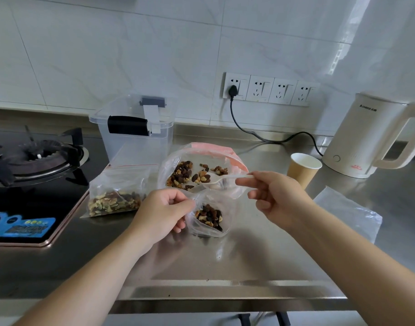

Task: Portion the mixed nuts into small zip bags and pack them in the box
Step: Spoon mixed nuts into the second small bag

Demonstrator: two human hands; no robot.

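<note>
You are mid-scoop: your right hand [276, 198] pinches the spoon [215, 179], loaded inside the big nut bag [197, 165] just beyond your left hand [162, 211], which pinches open the small bag [207, 218]. Next, tip it in steadily.

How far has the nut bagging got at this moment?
Done: one filled small bag lies by the stove. In hand: the left hand holds a second bag open, part filled; the right hand holds a loaded spoon over the big bag. Left: seal, pack the box, apparently still empty.
</note>
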